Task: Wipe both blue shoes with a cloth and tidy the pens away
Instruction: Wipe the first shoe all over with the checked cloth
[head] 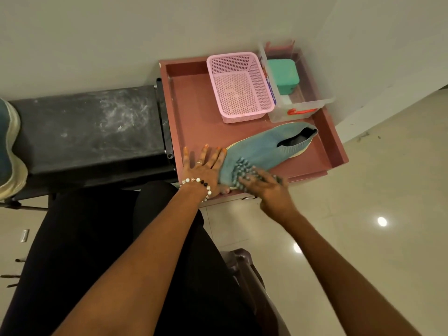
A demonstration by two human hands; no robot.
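One blue knit shoe [266, 146] lies on its side in the pink tray-top table [194, 112], toe toward me. My left hand [203, 166] rests flat beside the toe, fingers straight, steadying the shoe. My right hand [269, 187] presses a grey-blue nubby cloth [244, 169] onto the shoe's front; the hand is motion-blurred. The second blue shoe [8, 146] with a cream sole sits on the black bench at the far left edge. No pens are visible.
An empty pink mesh basket [240, 86] and a clear plastic box [300, 93] holding a green container [284, 75] stand at the tray's back. The black bench [89, 132] adjoins the tray on the left. Glossy tiled floor lies to the right.
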